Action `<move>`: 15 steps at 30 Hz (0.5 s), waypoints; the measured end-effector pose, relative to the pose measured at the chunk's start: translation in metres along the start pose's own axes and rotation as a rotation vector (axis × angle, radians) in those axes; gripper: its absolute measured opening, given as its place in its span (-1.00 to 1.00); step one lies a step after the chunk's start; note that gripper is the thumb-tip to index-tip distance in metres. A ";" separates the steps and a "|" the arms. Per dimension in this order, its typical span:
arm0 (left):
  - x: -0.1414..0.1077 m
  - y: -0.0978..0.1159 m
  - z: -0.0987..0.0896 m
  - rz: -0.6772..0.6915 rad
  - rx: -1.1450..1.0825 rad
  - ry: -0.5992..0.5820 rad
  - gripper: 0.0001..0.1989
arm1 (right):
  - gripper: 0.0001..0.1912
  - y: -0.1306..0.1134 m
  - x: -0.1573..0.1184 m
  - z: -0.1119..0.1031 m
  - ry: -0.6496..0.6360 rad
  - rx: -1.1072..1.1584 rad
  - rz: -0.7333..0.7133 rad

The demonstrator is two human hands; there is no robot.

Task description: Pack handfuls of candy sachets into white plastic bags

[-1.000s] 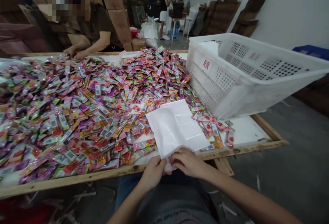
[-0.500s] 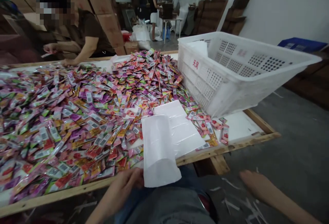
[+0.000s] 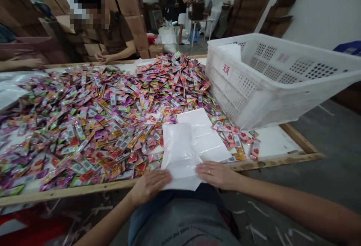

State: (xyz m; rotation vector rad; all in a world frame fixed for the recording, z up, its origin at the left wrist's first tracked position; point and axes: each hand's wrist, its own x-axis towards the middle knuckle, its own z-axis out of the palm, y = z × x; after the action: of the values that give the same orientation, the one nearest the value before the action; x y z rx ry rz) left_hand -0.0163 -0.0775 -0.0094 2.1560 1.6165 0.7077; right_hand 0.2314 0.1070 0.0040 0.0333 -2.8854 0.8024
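A white pouch (image 3: 179,148) lies at the table's front edge, its lower end hanging over the wooden rim. My left hand (image 3: 153,184) grips its lower left side, and my right hand (image 3: 216,173) grips its lower right side, fingers closed on the edge. Under and behind it, more flat white pouches (image 3: 207,133) rest on the table. Small colourful packets (image 3: 113,125) are heaped to the left and behind, and a few lie to the right of the pouches.
A large white perforated crate (image 3: 254,99) stands on the table's right part. The wooden rim (image 3: 282,162) runs along the front. Across the table a person (image 3: 118,39) handles something small; another person's arm shows at the far left.
My right hand has come in from the far right onto the pouch. The pouch's open lower end is now flattened between both hands. The view has shifted left.
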 end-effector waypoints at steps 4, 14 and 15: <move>0.018 0.010 0.010 -0.475 -0.121 0.287 -0.66 | -0.60 0.001 0.015 0.011 0.266 0.142 0.595; 0.054 0.004 0.000 -1.000 -0.905 0.407 -0.47 | -0.51 0.018 0.045 -0.021 0.025 1.047 1.036; 0.058 0.007 -0.003 -0.989 -1.089 0.347 -0.50 | -0.50 0.016 0.046 -0.029 0.025 1.106 0.992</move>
State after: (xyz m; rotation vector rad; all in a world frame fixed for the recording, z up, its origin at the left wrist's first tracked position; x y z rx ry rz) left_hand 0.0005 -0.0246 0.0075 0.4099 1.5816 1.2060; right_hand 0.1886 0.1366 0.0272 -1.2818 -1.8882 2.3345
